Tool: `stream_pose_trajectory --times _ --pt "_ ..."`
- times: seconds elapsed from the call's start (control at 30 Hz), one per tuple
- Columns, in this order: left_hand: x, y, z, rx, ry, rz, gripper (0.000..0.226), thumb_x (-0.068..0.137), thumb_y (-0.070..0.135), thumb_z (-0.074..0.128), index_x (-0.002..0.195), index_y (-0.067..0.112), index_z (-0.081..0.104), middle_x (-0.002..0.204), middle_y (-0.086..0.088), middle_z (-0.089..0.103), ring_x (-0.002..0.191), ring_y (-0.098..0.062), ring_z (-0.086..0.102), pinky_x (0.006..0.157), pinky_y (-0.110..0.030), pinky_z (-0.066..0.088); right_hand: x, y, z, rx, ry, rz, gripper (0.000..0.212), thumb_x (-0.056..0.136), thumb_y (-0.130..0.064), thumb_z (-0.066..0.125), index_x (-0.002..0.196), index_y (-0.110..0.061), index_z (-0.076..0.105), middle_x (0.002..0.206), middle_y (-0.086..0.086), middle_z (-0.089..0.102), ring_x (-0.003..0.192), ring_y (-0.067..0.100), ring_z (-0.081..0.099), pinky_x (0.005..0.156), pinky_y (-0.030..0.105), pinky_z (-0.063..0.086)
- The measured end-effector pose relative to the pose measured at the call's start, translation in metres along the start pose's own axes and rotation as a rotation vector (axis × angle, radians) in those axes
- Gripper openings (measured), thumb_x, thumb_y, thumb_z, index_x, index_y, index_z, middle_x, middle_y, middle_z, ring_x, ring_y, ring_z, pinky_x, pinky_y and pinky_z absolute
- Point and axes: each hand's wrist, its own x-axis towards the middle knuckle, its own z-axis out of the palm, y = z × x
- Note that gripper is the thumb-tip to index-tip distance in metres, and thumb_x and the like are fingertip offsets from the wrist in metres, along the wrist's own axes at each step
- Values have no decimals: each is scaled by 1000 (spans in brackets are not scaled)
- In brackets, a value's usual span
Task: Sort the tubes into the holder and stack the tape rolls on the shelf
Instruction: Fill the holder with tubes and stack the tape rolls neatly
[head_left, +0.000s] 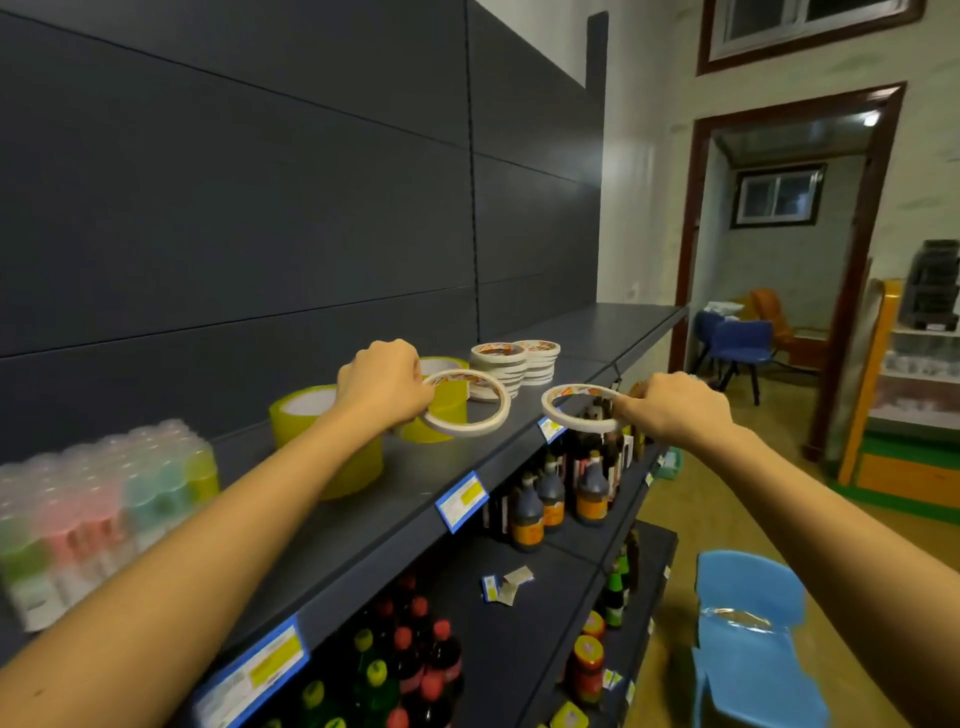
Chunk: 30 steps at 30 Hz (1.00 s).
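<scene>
My left hand (382, 382) grips a thin white tape roll (488, 423) just above the dark shelf (400, 483). My right hand (675, 405) pinches a second thin white tape roll (558, 410) in the air, off the shelf's front edge. Behind them, two stacks of the same white rolls (511, 364) stand on the shelf. Two wide yellow tape rolls (311, 410) sit by my left forearm, one partly hidden behind my hand. A holder of pastel capped tubes (98, 499) stands at the far left, blurred.
Lower shelves carry dark sauce bottles (550, 499) and red- and yellow-capped bottles (410, 654). Blue price tags (461, 501) line the shelf edges. A blue plastic chair (748, 639) stands on the floor at the right. A doorway (779, 249) opens behind.
</scene>
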Motion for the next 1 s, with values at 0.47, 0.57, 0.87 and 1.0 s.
stream_pose_trajectory --times 0.47,0.57,0.87,1.0 --pt "140 66 87 42 91 -269 14 81 26 63 76 13 65 85 -10 70 88 -30 64 77 -36 53 225 35 54 98 18 -257 50 90 -57 40 87 -18 71 76 3 58 71 24 51 64 29 38" --pt "167 78 105 108 106 -320 18 80 27 63 81 10 68 83 -9 70 86 -29 65 77 -36 52 264 35 67 136 -1 -296 49 91 -55 39 86 -18 71 77 3 57 73 24 53 65 30 39" --pt "204 79 145 286 26 -457 23 84 28 61 94 8 66 83 -5 60 77 -23 55 68 -32 43 326 7 109 203 -56 -422 48 91 -55 41 81 -16 67 82 6 58 76 27 53 66 29 39" --pt "205 75 144 417 68 -440 31 89 38 52 91 10 63 91 -8 66 83 -26 60 68 -32 43 342 -7 116 126 -102 -483 46 92 -53 41 97 -15 68 94 7 62 84 26 56 69 29 39"
